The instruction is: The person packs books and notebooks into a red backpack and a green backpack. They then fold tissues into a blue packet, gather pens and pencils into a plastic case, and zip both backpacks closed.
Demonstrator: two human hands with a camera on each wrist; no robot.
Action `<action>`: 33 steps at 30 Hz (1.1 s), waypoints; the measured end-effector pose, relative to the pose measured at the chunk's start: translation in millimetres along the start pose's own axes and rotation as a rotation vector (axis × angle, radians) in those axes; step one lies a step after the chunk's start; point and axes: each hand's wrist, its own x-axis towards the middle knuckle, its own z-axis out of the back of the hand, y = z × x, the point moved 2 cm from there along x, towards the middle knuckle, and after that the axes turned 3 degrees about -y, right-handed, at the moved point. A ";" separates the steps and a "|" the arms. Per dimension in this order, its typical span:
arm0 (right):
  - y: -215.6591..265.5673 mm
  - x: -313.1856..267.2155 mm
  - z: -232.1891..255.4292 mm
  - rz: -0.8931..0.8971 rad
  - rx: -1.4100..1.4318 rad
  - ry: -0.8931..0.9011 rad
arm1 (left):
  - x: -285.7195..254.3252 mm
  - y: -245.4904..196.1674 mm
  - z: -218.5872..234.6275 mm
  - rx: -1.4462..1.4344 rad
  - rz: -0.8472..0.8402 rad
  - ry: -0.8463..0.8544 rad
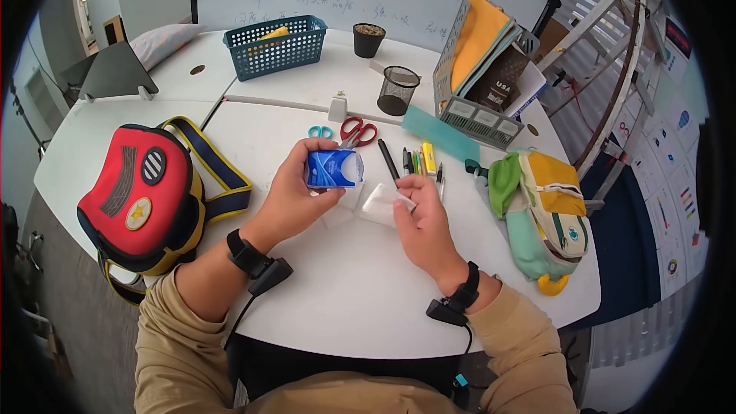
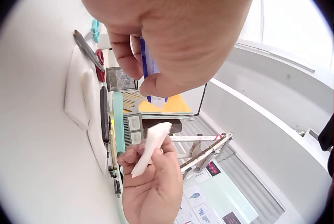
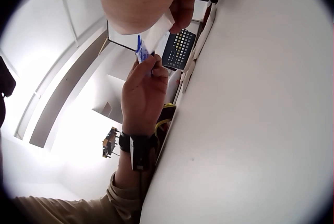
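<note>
My left hand (image 1: 285,198) grips a small blue-and-white tissue packet (image 1: 331,170) between thumb and fingers, above the middle of the table. To its right, my right hand (image 1: 426,228) pinches a folded white tissue (image 1: 379,204) between thumb and fingers. The left wrist view shows this tissue (image 2: 153,146) edge-on, with the packet (image 2: 152,70) partly hidden behind my left hand. Further white folded tissues (image 2: 78,91) lie on the tabletop below. In the right wrist view the tissue (image 3: 158,32) overlaps the packet's end.
Red scissors (image 1: 357,132), teal scissors (image 1: 320,132) and several pens and markers (image 1: 389,158) lie beyond the hands. A red bag (image 1: 146,192) stands left, a green-and-yellow bag (image 1: 540,215) right. Behind are a blue basket (image 1: 276,50), mesh cup (image 1: 398,92) and file holder (image 1: 481,121).
</note>
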 end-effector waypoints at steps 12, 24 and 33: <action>-5.9 -0.5 0.4 -0.017 0.022 0.209 | -8.9 -6.4 -12.2 0.023 0.132 0.270; 4.9 5.8 4.9 0.186 -0.259 0.207 | -5.7 -2.2 -3.5 0.060 0.043 0.278; 11.0 5.1 3.3 0.420 -0.378 0.165 | -3.5 -3.6 1.8 0.056 0.156 0.432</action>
